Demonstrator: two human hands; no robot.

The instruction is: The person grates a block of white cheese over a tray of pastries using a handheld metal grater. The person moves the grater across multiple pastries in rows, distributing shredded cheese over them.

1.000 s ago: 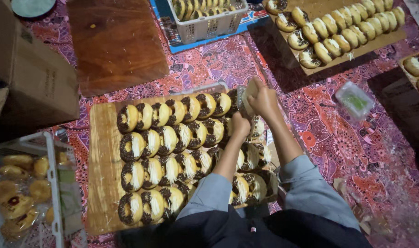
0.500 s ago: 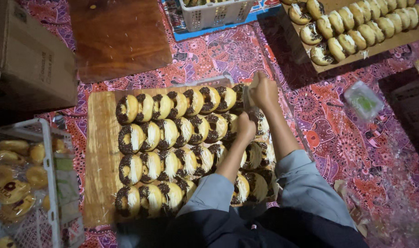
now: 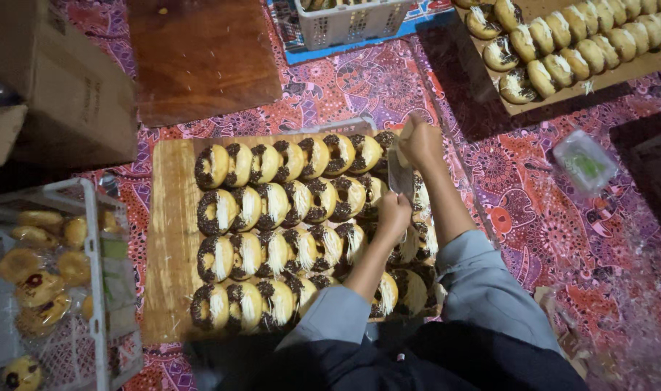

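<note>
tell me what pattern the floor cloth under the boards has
Red and purple batik-style floral swirls on the floor cloth, head view.

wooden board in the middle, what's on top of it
Rows of ring doughnuts with dark sprinkles and white shreds cover the wooden board. Both forearms hide those at its right end.
</note>
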